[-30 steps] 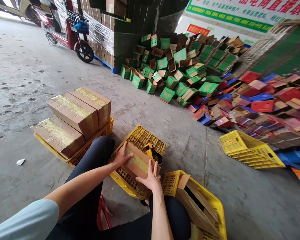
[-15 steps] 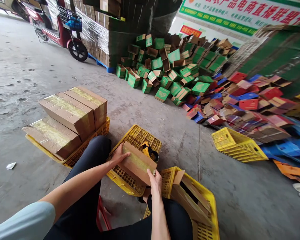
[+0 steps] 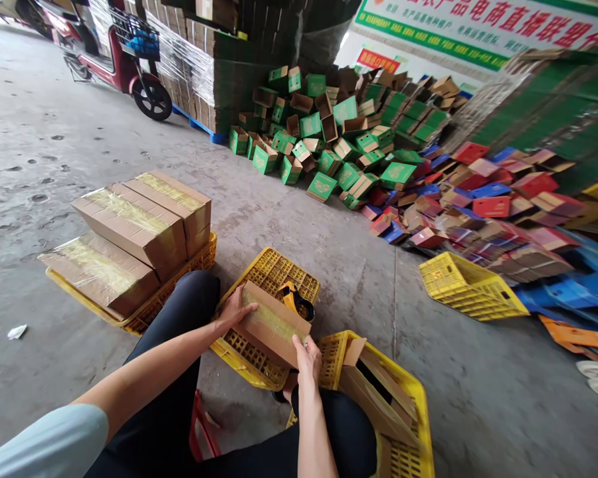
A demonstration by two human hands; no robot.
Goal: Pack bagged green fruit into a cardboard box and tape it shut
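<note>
1. Hands: left hand (image 3: 236, 311) clasped the far-left end of a taped cardboard box (image 3: 272, 325), fingers wrapped over its top edge; right hand (image 3: 306, 359) gripped the near-right end, fingers curled around the corner.
2. Box lay tilted between the two hands, tape strip uppermost, resting on an upturned yellow crate (image 3: 274, 272).
3. Tape dispenser (image 3: 296, 301), yellow and black, sat on that crate just beyond the right fingertips.
4. Second yellow crate (image 3: 418, 425), right of the right hand, held flat cardboard pieces (image 3: 379, 395).
5. Stack of sealed boxes (image 3: 137, 229), left of the left fingers, rested on a low yellow tray (image 3: 144, 317).
6. Third yellow crate (image 3: 468, 289) stood well beyond the right hand on the concrete floor (image 3: 329, 226).
7. Farther off: heap of green cartons (image 3: 339, 139), red and blue cartons (image 3: 483, 206), a red scooter (image 3: 124, 66).
</note>
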